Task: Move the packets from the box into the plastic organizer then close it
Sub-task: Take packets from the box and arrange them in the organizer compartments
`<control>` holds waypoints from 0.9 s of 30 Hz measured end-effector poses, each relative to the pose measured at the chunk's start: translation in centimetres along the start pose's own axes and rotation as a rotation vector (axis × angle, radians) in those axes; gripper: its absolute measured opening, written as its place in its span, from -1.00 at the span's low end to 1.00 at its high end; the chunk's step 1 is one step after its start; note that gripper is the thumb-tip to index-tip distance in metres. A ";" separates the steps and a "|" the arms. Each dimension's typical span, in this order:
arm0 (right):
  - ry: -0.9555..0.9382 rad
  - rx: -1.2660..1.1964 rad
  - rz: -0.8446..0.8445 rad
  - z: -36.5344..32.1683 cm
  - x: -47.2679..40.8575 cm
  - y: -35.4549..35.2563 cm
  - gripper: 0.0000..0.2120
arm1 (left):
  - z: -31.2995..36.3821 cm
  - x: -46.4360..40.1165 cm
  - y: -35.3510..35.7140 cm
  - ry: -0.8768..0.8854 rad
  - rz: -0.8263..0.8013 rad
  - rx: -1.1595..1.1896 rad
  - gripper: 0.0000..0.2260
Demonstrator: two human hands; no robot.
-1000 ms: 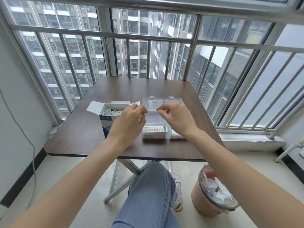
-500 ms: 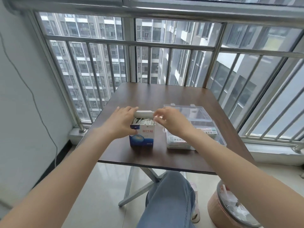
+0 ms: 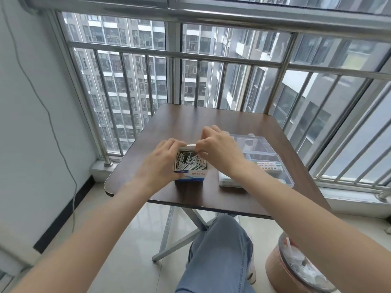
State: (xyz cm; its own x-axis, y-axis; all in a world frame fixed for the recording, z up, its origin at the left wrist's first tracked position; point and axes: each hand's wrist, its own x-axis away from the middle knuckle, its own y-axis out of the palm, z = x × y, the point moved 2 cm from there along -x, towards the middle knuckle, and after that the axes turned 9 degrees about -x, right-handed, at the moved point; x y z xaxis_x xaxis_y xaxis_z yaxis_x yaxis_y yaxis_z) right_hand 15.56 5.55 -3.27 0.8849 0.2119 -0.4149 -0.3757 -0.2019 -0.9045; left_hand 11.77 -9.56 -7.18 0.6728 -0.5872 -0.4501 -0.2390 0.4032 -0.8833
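A blue and white box (image 3: 191, 178) stands open on the brown table (image 3: 211, 119), packed with several thin packets (image 3: 189, 160). My left hand (image 3: 160, 163) grips the box's left side. My right hand (image 3: 218, 148) reaches over the box's far right corner, fingertips pinching at the white top flap (image 3: 190, 146); whether it also holds a packet is hidden. To the right lies the clear plastic organizer (image 3: 264, 149), lid open toward the window, with packets (image 3: 268, 166) in its near compartments.
A metal window railing (image 3: 211, 58) stands right behind the table. A pink bin (image 3: 296, 271) full of wrappers sits on the floor at lower right. My knee in jeans (image 3: 220, 250) is under the table's front edge. A cable (image 3: 48, 115) hangs down the left wall.
Both hands left the organizer and moved left onto the box. The box now stands upright in my left hand's grip, and the view has swung left and tilted down.
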 end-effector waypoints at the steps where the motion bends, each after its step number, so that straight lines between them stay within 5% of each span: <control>1: -0.008 0.014 0.004 -0.1 0.1 0.0 -0.96 | 0.1 0.1 0.0 0.002 0.003 0.005 -0.38; 18: -0.016 0.157 -0.211 -1.2 -0.9 0.7 -0.70 | 0.0 -0.3 0.5 0.036 -0.067 -0.026 -0.38; 27: -0.103 0.320 -0.155 -1.5 -0.9 1.2 -0.83 | 0.0 -0.5 0.4 0.055 -0.091 -0.061 -0.37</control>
State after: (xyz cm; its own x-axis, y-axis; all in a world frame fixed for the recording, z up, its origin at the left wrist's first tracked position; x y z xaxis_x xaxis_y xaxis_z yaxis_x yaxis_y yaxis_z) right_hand 14.75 3.68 -3.89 0.9120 0.3146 -0.2632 -0.3206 0.1462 -0.9359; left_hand 11.34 -9.10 -7.29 0.6544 -0.6577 -0.3731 -0.2223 0.3043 -0.9263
